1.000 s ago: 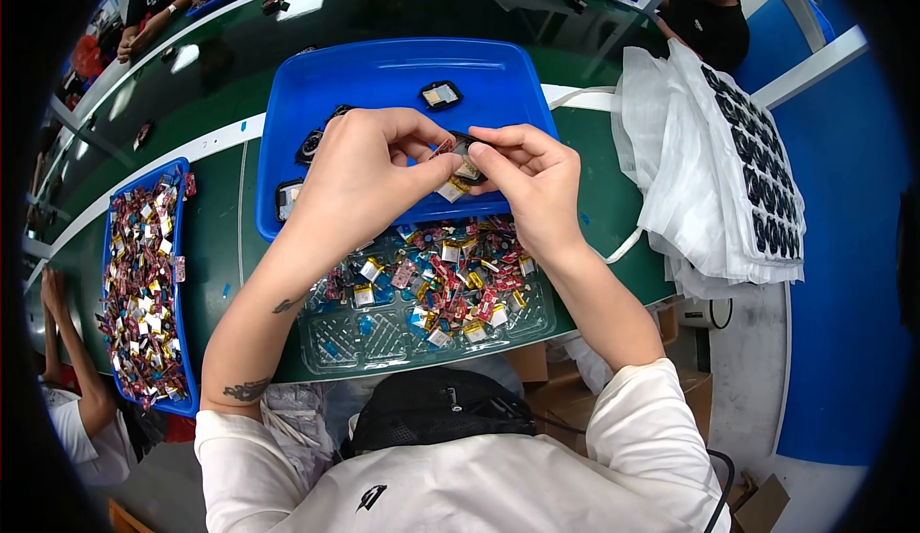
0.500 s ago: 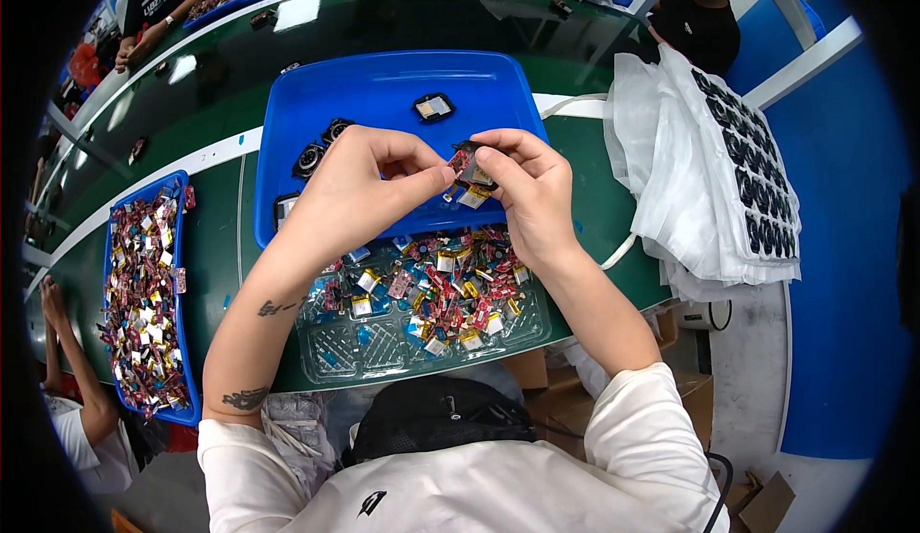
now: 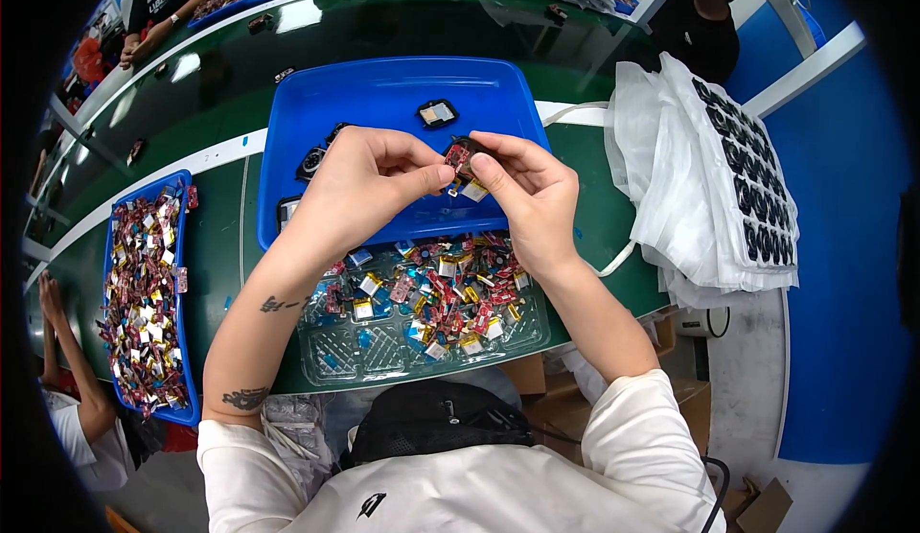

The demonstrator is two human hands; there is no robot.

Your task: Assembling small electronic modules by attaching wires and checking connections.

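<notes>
Over the front part of a blue tray (image 3: 374, 82), both hands meet at a small black watch case (image 3: 469, 143). My right hand (image 3: 535, 197) grips the case, its thumb across the front. A red circuit board (image 3: 456, 157) lies against the case, its lower left edge pinched by the thumb and fingertips of my left hand (image 3: 374, 183). A silvery battery with yellow tape (image 3: 473, 191) hangs just below. Another black case (image 3: 438, 113) rests farther back in the tray; round black watch parts (image 3: 311, 162) lie partly hidden behind my left wrist.
Nearer me, a clear plastic tray (image 3: 335, 359) carries piled boards and batteries. At left stands a long blue bin (image 3: 194, 380) of similar parts. White sheets (image 3: 642, 164) with rows of black parts are stacked at right. People stand across the green bench (image 3: 402, 20).
The red board now faces up more, flatter against the black case. Both hands stay in nearly the same place, and the whole view has shifted slightly.
</notes>
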